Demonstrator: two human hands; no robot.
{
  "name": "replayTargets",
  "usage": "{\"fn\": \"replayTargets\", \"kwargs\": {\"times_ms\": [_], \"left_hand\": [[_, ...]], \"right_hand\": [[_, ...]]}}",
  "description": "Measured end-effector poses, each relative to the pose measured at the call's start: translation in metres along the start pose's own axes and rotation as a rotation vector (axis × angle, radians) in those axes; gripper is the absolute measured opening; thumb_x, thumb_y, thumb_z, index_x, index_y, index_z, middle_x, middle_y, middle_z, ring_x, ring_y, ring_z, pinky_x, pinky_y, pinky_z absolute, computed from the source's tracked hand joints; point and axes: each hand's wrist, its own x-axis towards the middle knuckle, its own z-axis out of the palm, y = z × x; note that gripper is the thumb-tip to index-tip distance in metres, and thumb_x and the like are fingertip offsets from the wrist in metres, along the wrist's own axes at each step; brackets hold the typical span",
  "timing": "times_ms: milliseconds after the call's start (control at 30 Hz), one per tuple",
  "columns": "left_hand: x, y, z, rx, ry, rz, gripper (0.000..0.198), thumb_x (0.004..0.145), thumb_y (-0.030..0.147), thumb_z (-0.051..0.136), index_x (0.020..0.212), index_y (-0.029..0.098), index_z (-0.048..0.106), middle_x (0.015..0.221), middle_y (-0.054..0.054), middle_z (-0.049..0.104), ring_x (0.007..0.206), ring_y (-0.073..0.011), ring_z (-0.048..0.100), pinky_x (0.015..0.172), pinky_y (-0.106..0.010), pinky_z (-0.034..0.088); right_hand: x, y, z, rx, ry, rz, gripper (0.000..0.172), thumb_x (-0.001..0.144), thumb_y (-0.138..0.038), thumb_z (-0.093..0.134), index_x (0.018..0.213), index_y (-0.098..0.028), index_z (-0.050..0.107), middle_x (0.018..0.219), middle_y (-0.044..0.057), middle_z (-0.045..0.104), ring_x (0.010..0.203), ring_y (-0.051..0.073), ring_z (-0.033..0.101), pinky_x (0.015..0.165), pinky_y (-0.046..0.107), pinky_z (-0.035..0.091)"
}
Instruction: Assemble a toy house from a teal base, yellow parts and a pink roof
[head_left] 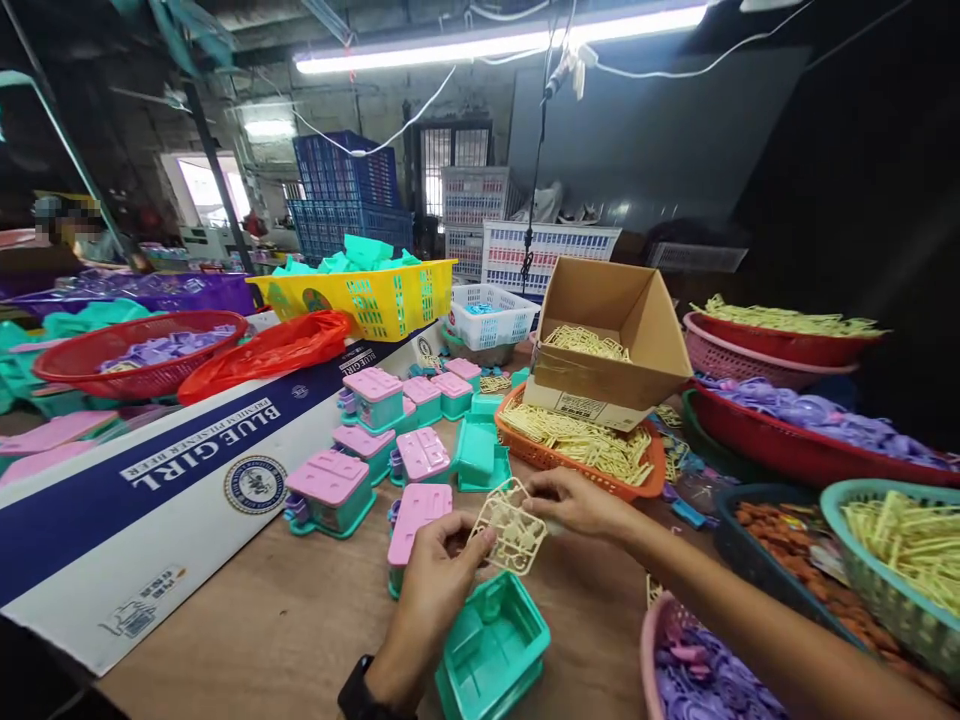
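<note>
My left hand and my right hand together hold a pale yellow plastic parts frame above the wooden table. Each hand pinches one side of it. Just below, near my left wrist, an open teal toy box lies with its hollow side up. A pink-lidded teal toy sits directly behind my left hand. Several more pink-and-teal toys stand in a cluster further back on the table.
An orange tray of yellow frames and a cardboard box stand ahead. Baskets of yellow, brown and purple parts line the right. A printed carton lies left, with a red basket and a yellow crate behind.
</note>
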Motion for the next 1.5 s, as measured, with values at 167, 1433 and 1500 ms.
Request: {"fn": "replayTargets", "kwargs": {"times_ms": [167, 1433, 1500], "left_hand": [[-0.001, -0.008, 0.005, -0.128, -0.041, 0.034, 0.052, 0.061, 0.063, 0.086, 0.077, 0.016, 0.071, 0.085, -0.009, 0.074, 0.080, -0.0228, 0.071, 0.075, -0.033, 0.059], [-0.028, -0.009, -0.007, -0.362, 0.130, -0.026, 0.063, 0.056, 0.054, 0.094, 0.091, 0.018, 0.056, 0.083, -0.005, 0.077, 0.063, -0.0159, 0.070, 0.058, -0.024, 0.057], [-0.032, -0.008, -0.004, -0.339, 0.125, -0.024, 0.060, 0.057, 0.052, 0.094, 0.090, 0.018, 0.058, 0.079, -0.003, 0.075, 0.062, -0.0134, 0.068, 0.058, -0.021, 0.055]], "right_hand": [[-0.023, -0.025, -0.003, 0.172, -0.198, -0.285, 0.059, 0.094, -0.071, 0.045, 0.094, -0.016, 0.069, 0.091, 0.006, 0.070, 0.079, 0.017, 0.060, 0.071, 0.028, 0.050], [0.060, 0.060, -0.063, -0.472, 0.592, 0.111, 0.028, 0.097, -0.028, 0.055, 0.105, -0.019, 0.080, 0.104, 0.012, 0.078, 0.094, 0.027, 0.072, 0.080, 0.035, 0.053], [0.055, 0.061, -0.066, -0.451, 0.513, 0.108, 0.020, 0.093, -0.023, 0.063, 0.103, -0.017, 0.079, 0.105, 0.011, 0.078, 0.093, 0.024, 0.073, 0.083, 0.034, 0.055]]}}
